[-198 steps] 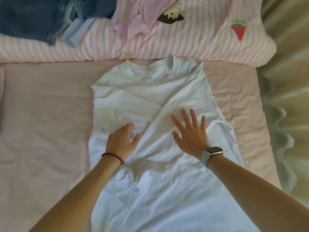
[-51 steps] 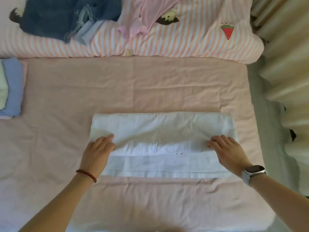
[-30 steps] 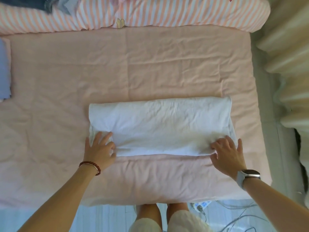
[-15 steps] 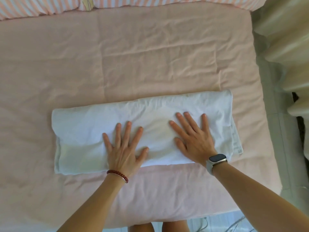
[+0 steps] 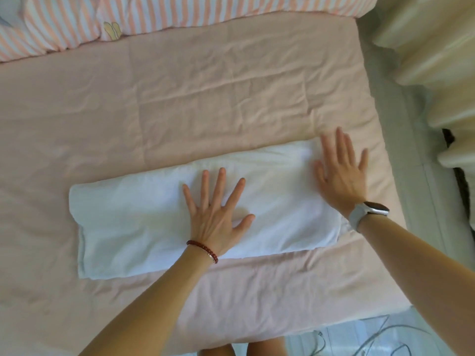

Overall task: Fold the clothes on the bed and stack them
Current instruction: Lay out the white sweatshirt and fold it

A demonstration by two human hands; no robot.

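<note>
Pressing a folded white shirt flat on the bed

Head view: Your left hand (image 5: 214,222) lies palm down on the middle of the folded white shirt (image 5: 144,227), its fingers (image 5: 219,181) straight and spread apart, the thumb angled out to the right. A red bead bracelet (image 5: 203,250) circles that wrist. Your right hand (image 5: 340,176) lies flat at the shirt's right end, fingers straight and slightly apart; their tips reach past the cloth's far edge, over the pink bedsheet (image 5: 205,98). A white smartwatch (image 5: 368,213) sits on that wrist. Neither hand curls around anything.

The shirt is a long, narrow band stretching leftward from your left fingers and rightward under your right palm, slightly tilted, its right end farther from you. It rests on the sheet, near the bed's close edge.

Beyond your fingertips, well apart from the shirt, a pink-and-white striped duvet (image 5: 180,14) runs along the top. To the right of your right fingers hang cream curtains (image 5: 437,60).
</note>
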